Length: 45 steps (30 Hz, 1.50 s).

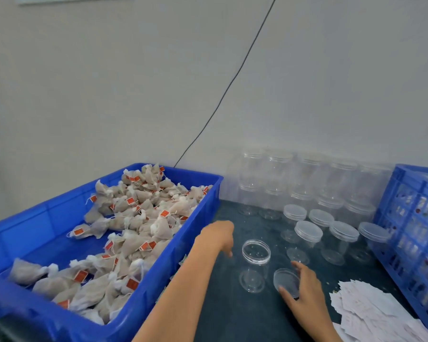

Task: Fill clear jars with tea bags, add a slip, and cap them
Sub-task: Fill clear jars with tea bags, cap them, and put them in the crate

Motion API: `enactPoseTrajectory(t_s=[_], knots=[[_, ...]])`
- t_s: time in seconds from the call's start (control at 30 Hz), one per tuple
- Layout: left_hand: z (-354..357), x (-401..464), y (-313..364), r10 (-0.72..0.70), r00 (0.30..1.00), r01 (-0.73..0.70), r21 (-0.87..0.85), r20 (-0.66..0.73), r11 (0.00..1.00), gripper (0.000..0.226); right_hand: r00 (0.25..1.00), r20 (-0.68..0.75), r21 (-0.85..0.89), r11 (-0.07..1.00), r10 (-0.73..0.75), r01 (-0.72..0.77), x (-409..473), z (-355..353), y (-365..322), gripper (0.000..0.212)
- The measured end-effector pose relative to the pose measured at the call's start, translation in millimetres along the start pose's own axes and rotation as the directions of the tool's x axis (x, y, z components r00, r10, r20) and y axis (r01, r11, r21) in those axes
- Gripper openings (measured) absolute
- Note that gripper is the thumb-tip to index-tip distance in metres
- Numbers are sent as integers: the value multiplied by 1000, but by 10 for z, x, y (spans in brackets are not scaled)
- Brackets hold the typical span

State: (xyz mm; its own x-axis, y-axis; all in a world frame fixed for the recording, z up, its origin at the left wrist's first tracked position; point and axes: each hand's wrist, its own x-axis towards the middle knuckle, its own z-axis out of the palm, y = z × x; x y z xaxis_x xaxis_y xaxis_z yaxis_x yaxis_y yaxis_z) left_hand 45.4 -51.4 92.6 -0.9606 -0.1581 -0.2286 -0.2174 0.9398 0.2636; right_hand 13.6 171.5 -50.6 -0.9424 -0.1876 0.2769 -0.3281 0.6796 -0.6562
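Jar (255, 265), uncapped, lower centre on the bench (232, 314): thin, light, slippery plastic, best held around its wall; my right hand (304, 287) grips its lid (286, 282), left hand (219, 236) relaxed, empty.

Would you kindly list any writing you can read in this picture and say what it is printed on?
No text here is readable.
Orange tags on the tea bags: marks too small to read.
Paper slips: faint reddish print, blurred.
Jars, lid, blue bin: no labels visible.

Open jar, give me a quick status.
Right hand holds lid. Left hand empty, beside open jar. Jar empty. Nothing blocking.
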Motion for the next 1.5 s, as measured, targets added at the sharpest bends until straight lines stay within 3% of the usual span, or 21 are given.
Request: enactPoseTrajectory(t_s=[0.17, 0.3, 0.43, 0.53, 0.6, 0.7, 0.87, 1.03, 1.13, 1.2, 1.27, 1.37, 1.5], knots=[[-533, 70, -284, -9, 959, 15, 20, -285, 1000, 45, 954, -300, 289, 953, 1, 90, 134, -269, -397, 38], [-618, 194, -827, -118, 902, 97, -70, -416, 993, 47, 924, -369, 367, 898, -100, 243, 321, -461, -955, 35], [-443, 293, -1326, -249, 901, 245, -58, -354, 968, 80, 937, -283, 437, 842, -206, 317, 521, -302, -1523, 36], [-265, 334, -1578, -316, 924, 277, -193, -215, 941, 108, 962, -153, 485, 831, -227, 273, 633, 6, -1839, 36], [-167, 360, -1658, -311, 934, 252, -298, -173, 921, 112, 972, -68, 503, 834, -225, 228, 689, 224, -1961, 34], [-37, 390, -1689, -260, 951, 168, -427, -166, 889, 103, 976, 25, 514, 840, -217, 173, 761, 501, -2069, 31], [33, 406, -1710, -220, 943, 97, -424, -252, 901, 80, 970, 124, 507, 854, -211, 121, 859, 857, -2217, 28], [-14, 409, -1755, -262, 881, 41, -488, -393, 872, 53, 971, 125, 453, 883, -203, 126, 967, 1035, -2307, 26], [-74, 399, -1760, -281, 807, -62, -547, -520, 835, 51, 966, 137, 374, 914, -220, 155, 1049, 1075, -2392, 26], [-130, 389, -1757, -318, 774, -94, -596, -547, 797, 56, 968, 112, 257, 948, -225, 190, 1118, 1096, -2436, 29], [-215, 378, -1760, -373, 776, -103, -685, -509, 721, 59, 960, 113, 254, 941, -256, 221, 1182, 1115, -2490, 29], [-352, 355, -1772, -440, 794, -127, -823, -419, 554, 67, 937, 137, 475, 851, -322, 223, 1204, 1120, -2572, 23], [-448, 310, -1764, -417, 857, -191, -938, -303, 288, 50, 902, 220, 689, 714, -371, 126, 1172, 1098, -2633, 28]])
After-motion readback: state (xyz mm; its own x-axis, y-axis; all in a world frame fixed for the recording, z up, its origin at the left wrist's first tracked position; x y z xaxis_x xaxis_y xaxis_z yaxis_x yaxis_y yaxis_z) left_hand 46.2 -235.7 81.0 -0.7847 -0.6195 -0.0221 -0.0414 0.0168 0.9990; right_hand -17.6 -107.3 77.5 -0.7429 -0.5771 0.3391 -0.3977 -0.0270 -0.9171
